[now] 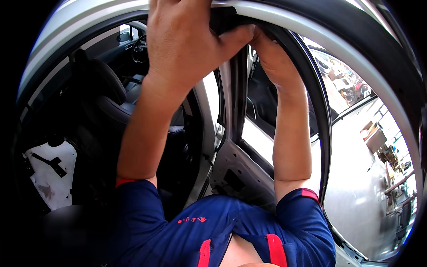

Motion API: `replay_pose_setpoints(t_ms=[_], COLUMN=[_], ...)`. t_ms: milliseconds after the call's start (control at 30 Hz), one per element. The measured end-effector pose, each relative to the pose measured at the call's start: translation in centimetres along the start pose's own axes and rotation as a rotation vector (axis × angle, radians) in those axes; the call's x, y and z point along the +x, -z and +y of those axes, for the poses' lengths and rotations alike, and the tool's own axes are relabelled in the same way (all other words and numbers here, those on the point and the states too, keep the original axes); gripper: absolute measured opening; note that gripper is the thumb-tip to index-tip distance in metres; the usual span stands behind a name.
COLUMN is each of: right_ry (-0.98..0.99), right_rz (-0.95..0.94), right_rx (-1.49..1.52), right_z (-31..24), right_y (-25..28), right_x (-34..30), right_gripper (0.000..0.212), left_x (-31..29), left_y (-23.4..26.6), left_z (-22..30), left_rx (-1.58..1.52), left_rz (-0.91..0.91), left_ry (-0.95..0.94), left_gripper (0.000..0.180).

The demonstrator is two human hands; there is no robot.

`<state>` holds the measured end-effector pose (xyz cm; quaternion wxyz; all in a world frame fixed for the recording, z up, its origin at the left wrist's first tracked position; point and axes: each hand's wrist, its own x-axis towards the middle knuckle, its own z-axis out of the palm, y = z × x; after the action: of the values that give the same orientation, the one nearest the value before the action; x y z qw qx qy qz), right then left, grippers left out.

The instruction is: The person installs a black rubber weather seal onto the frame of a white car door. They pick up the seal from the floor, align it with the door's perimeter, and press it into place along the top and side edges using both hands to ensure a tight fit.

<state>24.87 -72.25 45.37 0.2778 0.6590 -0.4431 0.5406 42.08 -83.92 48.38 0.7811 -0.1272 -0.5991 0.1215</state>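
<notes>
My left hand (182,44) is raised against the top of a car's door frame, and its fingers run out of the picture at the upper edge. Its thumb is stretched out sideways along the underside of a black rubber door seal (318,82), and the tip meets my right hand. My right hand (275,60) reaches up inside the curve of the seal. It is bent at the wrist with its fingers curled in at the seal's upper part; the fingertips are hidden. The seal follows the white door frame (280,15) in an arc down the right side.
To the left is the dark car interior, with a black seat (109,84), a steering wheel (139,49) and a white panel (55,171) low down. A bare grey metal door panel (242,175) stands ahead. Shelves with boxes (376,138) and a shiny floor (356,200) show outside at right.
</notes>
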Motion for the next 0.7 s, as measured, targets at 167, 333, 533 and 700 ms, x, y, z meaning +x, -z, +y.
replay_pose_setpoints(t_ms=[167, 333, 533, 700], right_ry=[0.272, 0.337, 0.036, -0.397], right_rz=[0.13, 0.16, -0.027, 0.114], right_rx=[0.018, -0.444, 0.003, 0.413], right_z=[1.9, 1.3, -0.7, -4.8], right_y=[-1.4, -2.0, -1.9, -3.9], right_x=[0.4, 0.5, 3.4, 0.8], right_gripper=[0.023, 0.024, 0.03, 0.033], left_x=[0.1, 0.0, 0.4, 0.5], left_y=[-0.1, -0.8, -0.8, -0.5], left_z=[-0.4, -0.4, -1.1, -1.3], left_rx=[-0.105, -0.124, -0.104, -0.073], left_rz=[-0.047, 0.055, 0.04, 0.04], left_ry=[0.081, 0.007, 0.068, -0.006], left_gripper=[0.058, 0.05, 0.044, 0.039])
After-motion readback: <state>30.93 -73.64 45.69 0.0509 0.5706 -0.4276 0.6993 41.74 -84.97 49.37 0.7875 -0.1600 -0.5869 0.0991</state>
